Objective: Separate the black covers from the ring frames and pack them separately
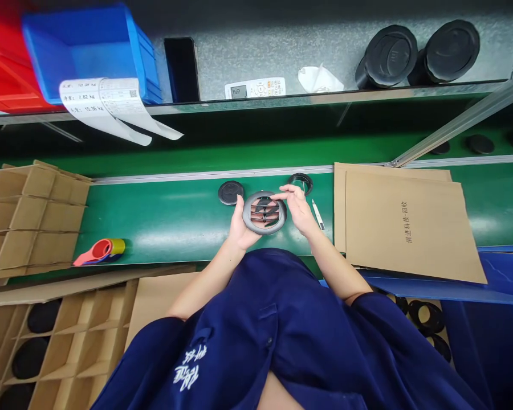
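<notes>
While the left hand [241, 230] has the vent [265, 213], the right hand's [299, 209] loose

Vent's over the bench [162, 219] near a cap [231, 193], clasped by its rim. Right hand's part-spread at the other edge, gripping nothing (can't tell if it's touching).

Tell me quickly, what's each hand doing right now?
Left hand: holding the round slatted piece.
Right hand: partly open, fingertips at the piece's rim; I can't tell whether it grips.
</notes>
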A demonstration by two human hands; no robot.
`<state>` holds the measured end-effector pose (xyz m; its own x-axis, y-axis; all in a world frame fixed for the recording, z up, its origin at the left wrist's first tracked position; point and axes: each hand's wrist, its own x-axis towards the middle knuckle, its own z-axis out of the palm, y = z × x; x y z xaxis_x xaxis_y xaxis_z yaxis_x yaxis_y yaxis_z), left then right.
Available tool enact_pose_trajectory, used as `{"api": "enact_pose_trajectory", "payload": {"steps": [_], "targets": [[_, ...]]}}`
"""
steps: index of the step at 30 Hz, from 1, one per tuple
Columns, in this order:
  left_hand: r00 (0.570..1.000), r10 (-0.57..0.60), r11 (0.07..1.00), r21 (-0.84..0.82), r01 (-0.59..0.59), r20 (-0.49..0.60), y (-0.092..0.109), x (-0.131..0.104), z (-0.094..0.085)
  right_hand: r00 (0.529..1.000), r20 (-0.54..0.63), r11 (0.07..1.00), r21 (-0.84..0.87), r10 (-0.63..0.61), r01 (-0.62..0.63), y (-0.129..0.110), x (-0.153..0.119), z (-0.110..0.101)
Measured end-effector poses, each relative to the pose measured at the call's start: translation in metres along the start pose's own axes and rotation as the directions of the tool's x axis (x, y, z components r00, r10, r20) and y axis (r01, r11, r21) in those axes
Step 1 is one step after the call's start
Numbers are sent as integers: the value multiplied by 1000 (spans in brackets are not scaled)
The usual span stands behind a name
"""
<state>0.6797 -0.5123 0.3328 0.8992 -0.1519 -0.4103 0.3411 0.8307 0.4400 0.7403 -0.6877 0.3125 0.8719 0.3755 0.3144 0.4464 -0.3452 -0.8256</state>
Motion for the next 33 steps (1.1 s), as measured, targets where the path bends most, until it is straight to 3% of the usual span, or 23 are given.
{"api": "enact_pose_trajectory", "payload": {"steps": [4, 6, 8, 10, 14, 16, 18, 20, 22, 25, 27, 29, 31, 33], "targets": [[1000, 10, 1000, 15, -9, -13, 0, 8, -2, 998, 2, 993, -106, -57, 57, 4, -4, 4], [997, 15, 1000, 9, -14, -81, -2, 15, -5, 977, 134, 951, -240, -165, 193, 4, -7, 11], [987, -1, 1000, 14, 3, -162, -5, 24, -9, 918, 331, 881, -339, -217, 330, 4, -11, 18], [982, -50, 998, 34, 57, -182, -10, 33, -12, 885, 439, 856, -388, -153, 341, 7, -12, 24], [979, -157, 979, 108, 171, -127, -16, 50, -15, 879, 476, 897, -390, 5, 206, 33, 0, 31], [968, -187, 960, 179, 217, -168, -15, 58, -16, 915, 394, 887, -448, 86, 109, 57, 17, 28], [953, -180, 940, 243, 240, -245, -11, 66, -18, 960, 187, 816, -574, 210, -66, 86, 40, 22], [943, -155, 934, 268, 237, -294, -6, 73, -21, 951, 11, 708, -671, 309, -222, 117, 61, 15], [938, -162, 935, 255, 245, -305, -2, 78, -27, 930, -16, 632, -729, 368, -263, 143, 77, 7], [928, -178, 934, 240, 264, -328, 6, 81, -44, 902, 65, 580, -785, 428, -219, 167, 89, 1], [928, -108, 900, 361, 244, -358, 12, 78, -61, 890, 117, 573, -800, 441, -179, 171, 96, 2], [923, 42, 822, 538, 186, -382, 19, 73, -80, 913, 127, 581, -803, 387, -134, 168, 105, 8], [892, 218, 745, 658, 110, -396, 19, 68, -93, 951, 105, 589, -803, 290, -90, 162, 111, 18], [845, 356, 724, 690, 22, -400, 5, 67, -95, 969, 113, 589, -807, 220, -40, 157, 104, 26]]}}
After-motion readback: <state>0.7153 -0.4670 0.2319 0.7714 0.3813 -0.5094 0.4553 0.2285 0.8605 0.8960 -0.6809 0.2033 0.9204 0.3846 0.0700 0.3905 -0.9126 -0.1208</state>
